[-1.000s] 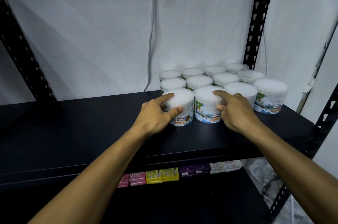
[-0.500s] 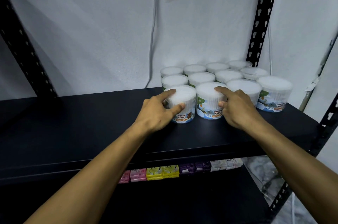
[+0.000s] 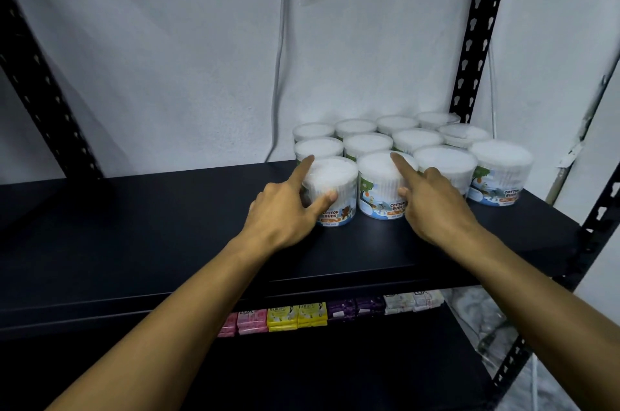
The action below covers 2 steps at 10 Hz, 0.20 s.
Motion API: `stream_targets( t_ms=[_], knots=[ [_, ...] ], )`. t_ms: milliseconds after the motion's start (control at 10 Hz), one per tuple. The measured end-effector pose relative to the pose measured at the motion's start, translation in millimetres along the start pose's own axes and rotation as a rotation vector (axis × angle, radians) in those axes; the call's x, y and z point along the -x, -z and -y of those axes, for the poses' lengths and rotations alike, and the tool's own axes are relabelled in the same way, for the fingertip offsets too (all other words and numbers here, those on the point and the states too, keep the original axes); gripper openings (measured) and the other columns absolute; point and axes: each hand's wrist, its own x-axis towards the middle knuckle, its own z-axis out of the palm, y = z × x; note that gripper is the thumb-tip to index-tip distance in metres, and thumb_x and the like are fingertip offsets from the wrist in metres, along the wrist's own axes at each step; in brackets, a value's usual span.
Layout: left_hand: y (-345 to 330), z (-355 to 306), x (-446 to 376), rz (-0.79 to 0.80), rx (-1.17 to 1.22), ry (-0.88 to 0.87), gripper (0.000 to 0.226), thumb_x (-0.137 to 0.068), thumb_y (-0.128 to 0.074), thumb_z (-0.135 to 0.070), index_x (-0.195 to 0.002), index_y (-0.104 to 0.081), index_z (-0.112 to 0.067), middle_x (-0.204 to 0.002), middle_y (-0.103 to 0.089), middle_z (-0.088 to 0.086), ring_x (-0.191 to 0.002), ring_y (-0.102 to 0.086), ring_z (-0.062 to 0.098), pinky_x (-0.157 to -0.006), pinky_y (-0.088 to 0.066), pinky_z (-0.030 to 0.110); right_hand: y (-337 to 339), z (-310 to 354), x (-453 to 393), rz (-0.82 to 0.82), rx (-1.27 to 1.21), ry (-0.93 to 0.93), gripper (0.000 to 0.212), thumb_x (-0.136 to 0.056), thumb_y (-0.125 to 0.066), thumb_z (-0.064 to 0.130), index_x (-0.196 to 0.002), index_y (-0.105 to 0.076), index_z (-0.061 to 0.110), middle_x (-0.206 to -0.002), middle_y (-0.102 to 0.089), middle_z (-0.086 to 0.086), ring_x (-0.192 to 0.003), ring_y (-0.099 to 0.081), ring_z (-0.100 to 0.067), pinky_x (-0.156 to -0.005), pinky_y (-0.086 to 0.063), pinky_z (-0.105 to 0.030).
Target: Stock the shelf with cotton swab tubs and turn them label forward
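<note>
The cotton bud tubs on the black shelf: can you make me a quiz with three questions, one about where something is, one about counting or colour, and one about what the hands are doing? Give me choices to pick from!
1. Where do the cotton bud tubs stand on the black shelf?
A. At the left end
B. Toward the right end, near the wall
C. Hanging from the post

2. How many tubs make up the front row?
A. Two
B. Four
C. Seven

3. What is the left hand doing?
A. Gripping the front-left tub between thumb and fingers
B. Resting flat on the shelf
C. Holding a soap pack

Answers:
1 B: the tubs cluster on the right side while the left side holds none.
2 B: four tubs line the front; the right hand touches the second tub.
3 A: the forefinger reaches over its top rim, the thumb presses its front.
</note>
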Motion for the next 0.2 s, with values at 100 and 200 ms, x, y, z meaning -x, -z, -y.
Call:
stream_targets(
  t_ms=[100,200],
  knots=[
    [7,-6,2,-0.062,-0.235,-0.032,0.093,-0.08,-0.041,-0.079,-0.151,-0.002,-0.034,-0.119,-0.066,0.001,-0.109,-0.061,0.031,-0.086,-0.046,0.044,1,5,5,-0.08,0.197,0.071,0.083,-0.089,-0.052,0.005,-0.151,-0.002,0.027,-0.101,-0.044,-0.015,-0.071,-0.044,-0.028,-0.053,-0.036,-0.034],
    [25,-5,26,-0.185,-0.364,-0.115,0.083,-0.085,-0.041,-0.074,-0.15,-0.011,-0.033,-0.115,-0.066,-0.003,-0.099,-0.065,0.026,-0.074,-0.047,0.039,6,3,29,-0.195,0.292,0.108,0.082,-0.079,-0.067,0.005,-0.147,-0.024,0.018,-0.093,-0.048,-0.014,-0.065,-0.053,-0.029,-0.042,-0.028,-0.029]
  ],
)
